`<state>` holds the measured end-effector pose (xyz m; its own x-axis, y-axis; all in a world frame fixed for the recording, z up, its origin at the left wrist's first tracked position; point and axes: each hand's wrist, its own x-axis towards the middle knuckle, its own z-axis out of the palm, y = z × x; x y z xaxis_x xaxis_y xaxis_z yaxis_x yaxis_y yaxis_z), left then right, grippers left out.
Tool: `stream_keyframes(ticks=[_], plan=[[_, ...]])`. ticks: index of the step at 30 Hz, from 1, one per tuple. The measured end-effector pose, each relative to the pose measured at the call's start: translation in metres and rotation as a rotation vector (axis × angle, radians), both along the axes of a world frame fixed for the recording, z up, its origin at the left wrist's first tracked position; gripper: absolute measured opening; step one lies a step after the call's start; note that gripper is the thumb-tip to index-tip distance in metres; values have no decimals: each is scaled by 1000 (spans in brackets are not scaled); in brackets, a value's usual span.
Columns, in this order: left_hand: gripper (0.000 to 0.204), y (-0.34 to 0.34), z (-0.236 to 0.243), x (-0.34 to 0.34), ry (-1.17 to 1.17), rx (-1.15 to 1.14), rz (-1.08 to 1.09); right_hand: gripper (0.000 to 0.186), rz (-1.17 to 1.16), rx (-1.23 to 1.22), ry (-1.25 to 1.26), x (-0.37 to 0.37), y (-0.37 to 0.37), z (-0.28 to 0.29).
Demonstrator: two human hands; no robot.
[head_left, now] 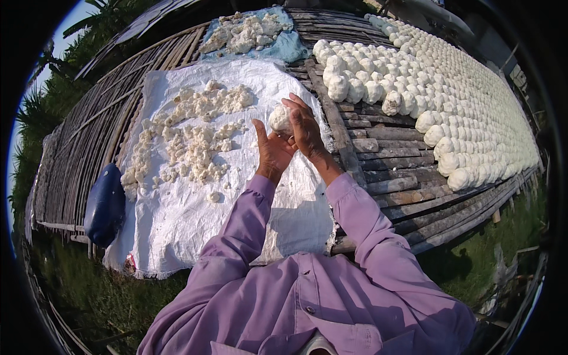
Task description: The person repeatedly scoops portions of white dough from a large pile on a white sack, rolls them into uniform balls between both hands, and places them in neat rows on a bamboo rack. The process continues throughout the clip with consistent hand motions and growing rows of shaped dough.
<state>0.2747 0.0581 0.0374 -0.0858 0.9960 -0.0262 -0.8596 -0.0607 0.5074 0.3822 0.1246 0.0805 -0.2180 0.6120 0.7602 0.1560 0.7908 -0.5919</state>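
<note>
Holding a white ball (280, 120) between both hands, just left of the fingers of the right hand (306, 131) and just beyond the palm of the left hand (276, 154). On the right, fingers close together and bent along the ball's right side. On the left, thumb spread outward, clear of the ball; cannot tell the remaining fingers, mostly hidden. Brought close at the wrists, left palm turned up, with purple sleeves (236, 219) reaching in from the near side. Raised over a white sheet (177, 231), right of loose crumbly lumps (195, 155). Farther right, across bamboo poles (393, 148), packed rows of white balls (479, 115).
</note>
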Motion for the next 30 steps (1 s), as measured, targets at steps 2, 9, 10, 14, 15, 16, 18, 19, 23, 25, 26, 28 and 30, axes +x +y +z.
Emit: stream_keyframes(ticks=[2, 9, 10, 14, 15, 16, 18, 19, 23, 25, 26, 28, 30], plan=[[111, 11, -2, 11, -155, -46, 123, 59, 201, -368, -315, 19, 0, 22], [96, 34, 18, 55, 61, 30, -41, 51, -135, -97, -459, 53, 20, 30], [99, 34, 21, 57, 41, -35, -49, 48, -132, -273, -276, 51, 27, 22], [119, 50, 19, 62, 38, -3, -122, 71, -79, -387, 370, 62, 43, 2], [119, 54, 16, 63, 49, -119, -37, 61, -224, 54, 214, 67, 47, 5], [115, 61, 14, 63, 20, 69, -107, 55, -89, -48, 88, 73, 45, 8], [106, 70, 10, 67, 9, -74, 24, 42, 85, -407, -144, 84, 44, 20], [103, 76, 10, 69, -30, -87, -7, 43, -1, -275, -52, 87, 45, 26], [96, 92, 13, 82, -61, -135, -103, 42, -219, -8, 34, 95, 61, 30], [102, 104, 16, 90, 70, 17, -131, 42, -192, -122, -230, 93, 73, 17], [106, 105, 15, 90, 25, -51, -185, 46, -177, -401, -182, 95, 83, 9], [116, 113, 13, 92, 59, 8, -249, 60, -34, -601, 265, 102, 96, -8], [110, 121, 8, 95, 121, -70, -241, 68, 68, -518, 545, 113, 99, -24]])
